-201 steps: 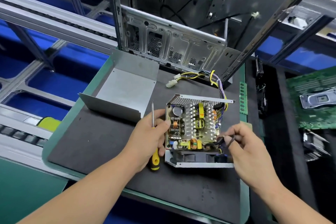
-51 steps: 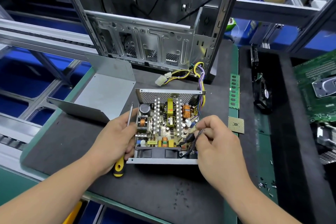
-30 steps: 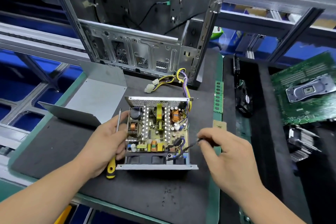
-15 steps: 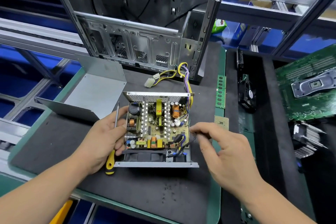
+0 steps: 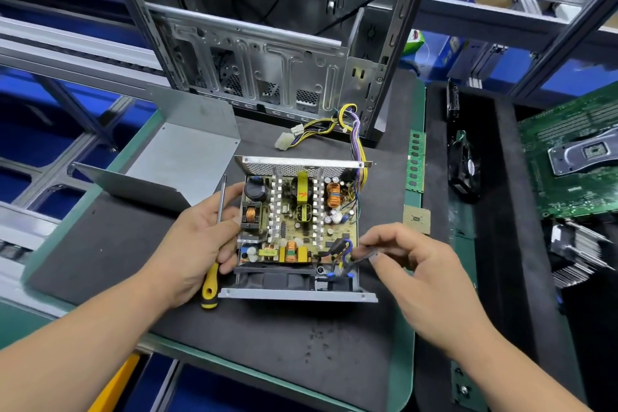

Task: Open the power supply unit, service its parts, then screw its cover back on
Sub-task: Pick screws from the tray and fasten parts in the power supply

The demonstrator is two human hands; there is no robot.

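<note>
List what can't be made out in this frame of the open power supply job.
- Head view: what the right hand pinches is thin, dark, motion-blurred.
- Screwdriver middle: hidden inside the left hand.
- Power supply unit screws: too small to find.
- Motherboard: cut by the right edge.

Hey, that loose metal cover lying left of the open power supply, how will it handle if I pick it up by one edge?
The cover looks like thin bent sheet metal, so probably light and fairly stiff, though it may flex a little. Its bare edges could be sharp and the smooth finish slippery. Lying open side up on the mat, it seems unlikely to tip.
</note>
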